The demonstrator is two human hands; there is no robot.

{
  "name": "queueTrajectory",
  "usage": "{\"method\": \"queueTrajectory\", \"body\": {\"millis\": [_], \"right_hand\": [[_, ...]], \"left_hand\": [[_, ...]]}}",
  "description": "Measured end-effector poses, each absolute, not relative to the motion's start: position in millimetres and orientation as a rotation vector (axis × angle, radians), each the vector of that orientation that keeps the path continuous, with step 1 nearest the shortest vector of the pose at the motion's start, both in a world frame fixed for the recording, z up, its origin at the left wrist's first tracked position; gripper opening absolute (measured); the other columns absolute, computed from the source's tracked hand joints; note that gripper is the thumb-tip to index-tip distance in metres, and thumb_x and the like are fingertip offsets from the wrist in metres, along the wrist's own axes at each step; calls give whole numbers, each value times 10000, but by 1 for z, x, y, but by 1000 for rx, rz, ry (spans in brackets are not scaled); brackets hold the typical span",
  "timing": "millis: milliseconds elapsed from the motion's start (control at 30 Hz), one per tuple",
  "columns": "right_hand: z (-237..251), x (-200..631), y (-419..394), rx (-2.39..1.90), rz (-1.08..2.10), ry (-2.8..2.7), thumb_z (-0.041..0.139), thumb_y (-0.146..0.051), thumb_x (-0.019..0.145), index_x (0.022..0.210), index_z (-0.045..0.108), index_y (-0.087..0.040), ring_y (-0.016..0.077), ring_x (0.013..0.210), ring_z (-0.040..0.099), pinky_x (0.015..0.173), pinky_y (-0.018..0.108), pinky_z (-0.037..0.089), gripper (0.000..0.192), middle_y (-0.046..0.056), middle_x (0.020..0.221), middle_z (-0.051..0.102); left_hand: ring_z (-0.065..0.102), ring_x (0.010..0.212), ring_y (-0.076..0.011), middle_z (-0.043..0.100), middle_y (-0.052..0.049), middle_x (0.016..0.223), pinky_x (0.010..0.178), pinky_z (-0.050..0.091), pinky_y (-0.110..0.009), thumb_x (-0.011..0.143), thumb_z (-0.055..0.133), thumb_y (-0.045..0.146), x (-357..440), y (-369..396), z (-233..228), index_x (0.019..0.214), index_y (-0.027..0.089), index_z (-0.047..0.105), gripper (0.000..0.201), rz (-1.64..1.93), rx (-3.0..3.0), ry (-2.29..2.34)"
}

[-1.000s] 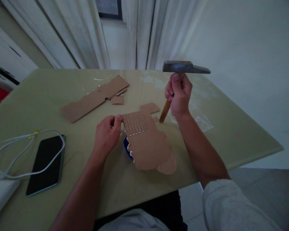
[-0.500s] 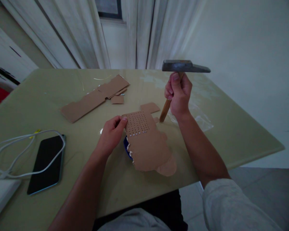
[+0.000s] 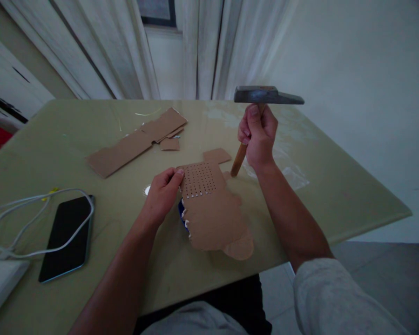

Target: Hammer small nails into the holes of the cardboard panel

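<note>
Hammer with dark steel head and wooden handle [image 3: 261, 100], top-heavy, in our right hand [image 3: 258, 136], fingers wrapped high (near the head).
Left hand [image 3: 161, 195] fingertips pinch the thin, floppy brown perforated cardboard piece [image 3: 209, 207] on the green table [image 3: 335, 186].

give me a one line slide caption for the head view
Right hand raises a hammer while left hand steadies perforated cardboard on a green table.
</note>
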State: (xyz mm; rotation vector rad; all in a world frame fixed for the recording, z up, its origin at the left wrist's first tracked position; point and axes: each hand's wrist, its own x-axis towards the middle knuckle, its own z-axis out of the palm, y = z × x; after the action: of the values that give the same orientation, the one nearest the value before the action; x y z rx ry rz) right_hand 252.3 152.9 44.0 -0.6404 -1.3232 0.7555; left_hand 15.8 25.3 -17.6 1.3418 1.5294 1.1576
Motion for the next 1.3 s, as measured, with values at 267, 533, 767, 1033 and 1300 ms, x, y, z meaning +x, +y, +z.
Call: {"method": "queueTrajectory", "body": {"millis": [267, 533, 767, 1033, 1300], "right_hand": [[44, 252, 154, -585, 796, -1308, 802, -755, 941, 816, 494, -303, 113, 504, 287, 406, 312, 249, 562, -68, 667, 424], [41, 255, 155, -630, 748, -1357, 738, -768, 989, 836, 485, -307, 135, 519, 315, 422, 326, 274, 547, -57, 664, 435], [42, 253, 156, -585, 766, -1338, 769, -764, 967, 831, 501, -296, 114, 493, 305, 397, 279, 263, 555, -74, 652, 370], [40, 254, 158, -583, 769, -1327, 782, -784, 945, 845, 520, -293, 105, 505, 327, 389, 260, 262, 566, -58, 693, 439], [39, 255, 158, -580, 761, -1344, 765, -740, 985, 867, 546, -282, 94, 519, 367, 406, 254, 310, 521, -51, 735, 491]], "left_hand": [[476, 717, -172, 509, 19, 713, 663, 373, -305, 915, 622, 556, 19, 25, -15, 706, 227, 579, 393, 1167, 1278, 1550], [469, 703, -163, 527, 19, 702, 654, 373, -295, 888, 652, 532, 23, 23, -12, 705, 216, 611, 367, 1267, 1216, 1545], [449, 692, -153, 523, 24, 699, 645, 351, -288, 854, 689, 554, 22, 23, -11, 700, 208, 630, 383, 1313, 1156, 1540], [423, 677, -158, 474, 27, 675, 627, 325, -296, 847, 664, 536, 22, 24, -11, 660, 226, 572, 373, 1290, 1168, 1564], [485, 672, -171, 539, 12, 669, 624, 343, -308, 903, 613, 562, 17, 25, -14, 681, 219, 616, 408, 1227, 1346, 1671]]}}
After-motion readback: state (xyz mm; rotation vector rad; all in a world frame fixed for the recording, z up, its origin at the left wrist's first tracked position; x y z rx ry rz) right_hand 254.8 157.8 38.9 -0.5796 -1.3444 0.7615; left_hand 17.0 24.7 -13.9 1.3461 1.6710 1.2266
